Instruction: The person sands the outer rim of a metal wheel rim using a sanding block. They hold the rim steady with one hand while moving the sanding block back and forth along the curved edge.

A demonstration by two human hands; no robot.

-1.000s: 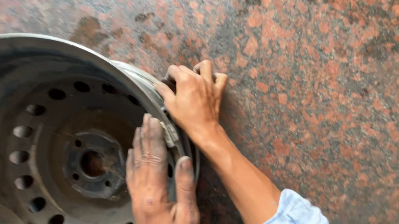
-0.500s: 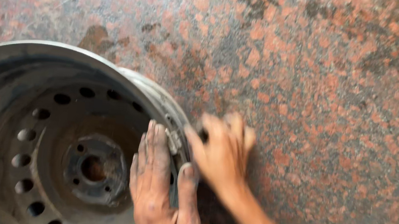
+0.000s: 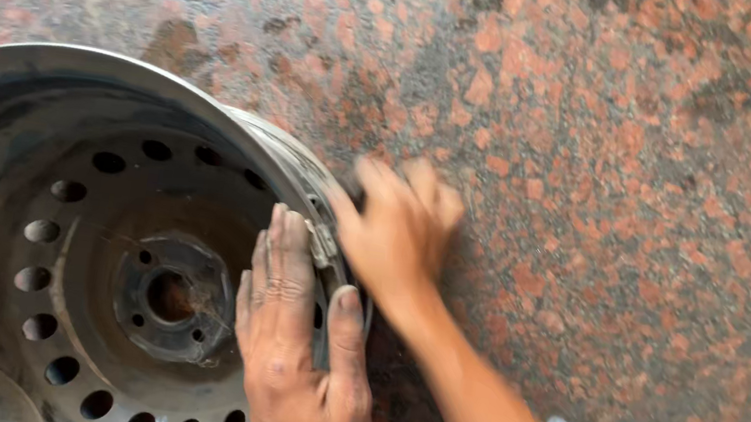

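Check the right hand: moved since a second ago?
Yes. The right hand slid down along the rim toward the left hand, which stays flat on the wheel; it is motion-blurred now.

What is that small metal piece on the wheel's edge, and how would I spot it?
Find the grey steel wheel rim lying on the speckled red stone floor. On its right edge, between the left hand and the blurred right hand, sits a small pale metal clip, brighter than the dark rim.
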